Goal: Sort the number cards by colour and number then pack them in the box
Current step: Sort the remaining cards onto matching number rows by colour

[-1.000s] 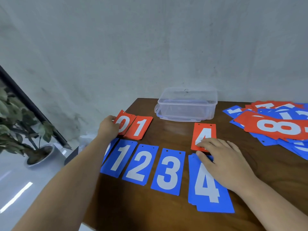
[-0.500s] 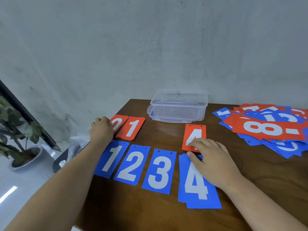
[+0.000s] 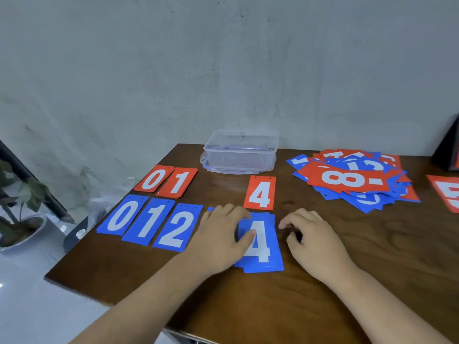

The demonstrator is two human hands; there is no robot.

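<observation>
Table (image 3: 347, 281): dark brown wood, pushed against a grey wall (image 3: 223, 70).
Box (image 3: 239, 155): clear plastic, at the middle of the far edge, apart from all the cards.
Red row: red 0 (image 3: 154, 178) and red 1 (image 3: 177, 182) side by side near the far left corner; red 4 (image 3: 260, 193) alone, nearer than the box.
Blue row: blue 0 (image 3: 123, 216), blue 1 (image 3: 149, 220) and blue 2 (image 3: 177, 227) edge to edge along the left side, nearer than the red row.
Hidden card (image 3: 211, 209): blue, only a corner shows past the left hand, number covered.
Blue 4 stack (image 3: 263, 244): several cards slightly fanned, just nearer than red 4.
Left hand (image 3: 223, 237): lies flat over the hidden card, fingers relaxed, thumb resting on the left part of the blue 4 stack.
Right hand (image 3: 313, 239): fingers arched with the tips on the wood just beside the stack's right edge; it grips nothing, and contact with the stack cannot be told.
Unsorted heap (image 3: 352, 180): red and blue cards mixed toward the far right; the top red one reads 8 and a dash.
Red 5 (image 3: 447, 194): cut off by the right edge of the view.
Dark object (image 3: 447, 152): at the far right corner, unclear.
Potted plant (image 3: 15, 194): on the floor beyond the left edge.
</observation>
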